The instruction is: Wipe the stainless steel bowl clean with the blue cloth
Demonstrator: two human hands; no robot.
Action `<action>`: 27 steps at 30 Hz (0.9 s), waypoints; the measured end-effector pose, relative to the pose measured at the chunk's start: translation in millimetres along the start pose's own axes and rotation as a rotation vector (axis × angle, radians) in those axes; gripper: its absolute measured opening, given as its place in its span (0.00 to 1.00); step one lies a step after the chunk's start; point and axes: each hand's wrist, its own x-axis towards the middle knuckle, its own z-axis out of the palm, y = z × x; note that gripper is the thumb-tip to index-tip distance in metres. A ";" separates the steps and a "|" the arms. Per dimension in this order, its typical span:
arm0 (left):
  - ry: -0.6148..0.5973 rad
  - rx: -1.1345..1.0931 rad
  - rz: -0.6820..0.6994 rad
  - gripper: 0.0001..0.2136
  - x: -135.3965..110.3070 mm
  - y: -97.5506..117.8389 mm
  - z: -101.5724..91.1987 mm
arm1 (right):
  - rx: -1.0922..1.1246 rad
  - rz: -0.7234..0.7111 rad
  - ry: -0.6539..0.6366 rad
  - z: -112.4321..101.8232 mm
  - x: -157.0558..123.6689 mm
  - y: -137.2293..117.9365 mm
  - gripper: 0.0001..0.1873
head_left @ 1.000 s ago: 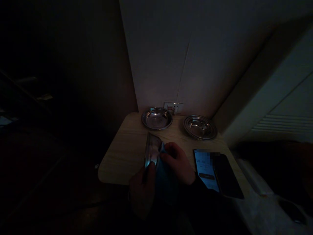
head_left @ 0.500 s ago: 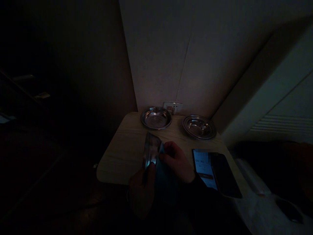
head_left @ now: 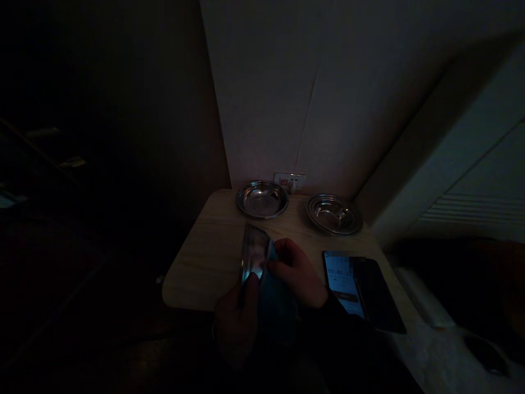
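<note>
Metal dish (head_left: pixel 254 249), held tilted over wood-grained table (head_left: pixel 197 268)

Left hand (head_left: pixel 238 323) is gripping its lower rim; right hand (head_left: pixel 298 273) is pinching blue cloth (head_left: pixel 274 301) at three o'clock. Tabletop is stretching to a rounded corner (head_left: pixel 169 295) at eight; round dishes (head_left: pixel 262 202) are gleaming at twelve and two.

The cloth (head_left: pixel 276 298) is teal, the held dish (head_left: pixel 255 246) silvery, the desk (head_left: pixel 200 257) pale with wood grain, the phone screen (head_left: pixel 341 282) blue.
</note>
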 end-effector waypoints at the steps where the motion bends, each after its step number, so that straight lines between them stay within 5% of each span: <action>1: -0.005 0.000 -0.002 0.22 0.3 -0.3 -0.2 | 0.007 -0.002 -0.010 0.1 -0.3 0.1 0.13; 10: 0.005 0.002 0.000 0.22 0.1 3.2 -2.6 | 0.002 -0.001 -0.032 1.1 0.6 -2.1 0.14; 21: -0.016 -0.128 0.024 0.22 -0.9 -0.6 -1.9 | -0.422 -0.124 0.046 7.7 -2.7 -19.9 0.22; 27: -0.012 -0.091 0.003 0.23 1.2 4.5 -3.2 | -0.329 -0.159 -0.004 2.8 -3.9 -16.8 0.16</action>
